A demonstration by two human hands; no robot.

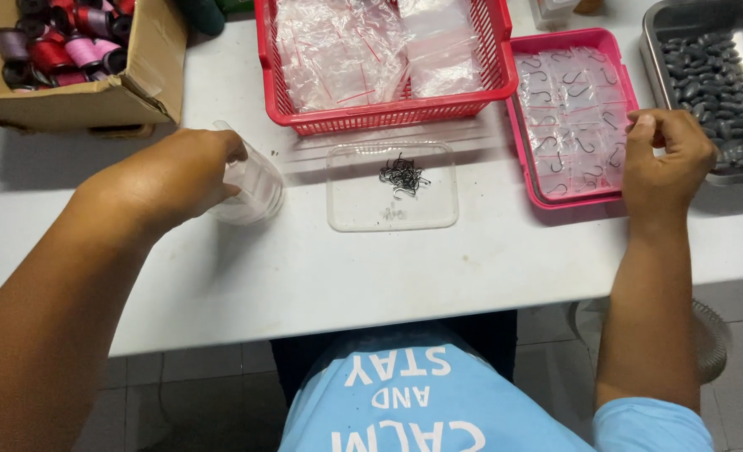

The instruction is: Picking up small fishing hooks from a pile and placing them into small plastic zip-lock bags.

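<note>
Hands were kept apart: a clear cup (250,186) was gripped by the left hand (171,176); the right hand (668,155) was curled over the pink tray (526,125), its fingertips' contents hidden.

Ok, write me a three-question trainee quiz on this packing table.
1. True or false: the left hand rests on a clear plastic cup.
2. What lies in the shallow clear tray? A) thread spools B) small metal hooks C) dark pellets
3. Which container is the right hand touching?

Key: 1 true; 2 B; 3 the pink tray of bagged hooks.
</note>
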